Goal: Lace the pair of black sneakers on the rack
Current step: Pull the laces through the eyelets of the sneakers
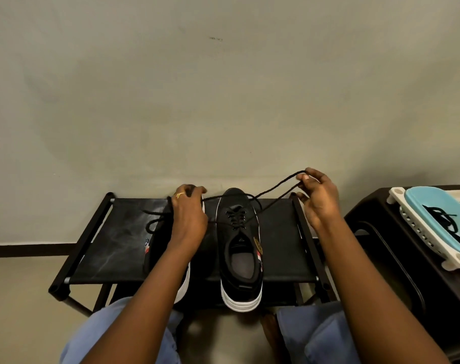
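Two black sneakers with white soles stand on a black fabric rack [113,248]. The right sneaker [240,248] points away from me, its black lace [273,193] threaded through the eyelets. My right hand [318,198] pinches a loop of that lace, raised up and to the right of the shoe. My left hand [189,214] grips the lace's other strand, stretched leftward from the eyelets. The left sneaker [158,248] lies mostly hidden under my left forearm, with its lace ends [155,222] trailing on the rack.
A dark stool [397,253] stands to the right, carrying a white basket [413,232] with a light blue tray [434,216] and a black lace on it. A pale wall rises behind the rack. My knees in blue trousers are below.
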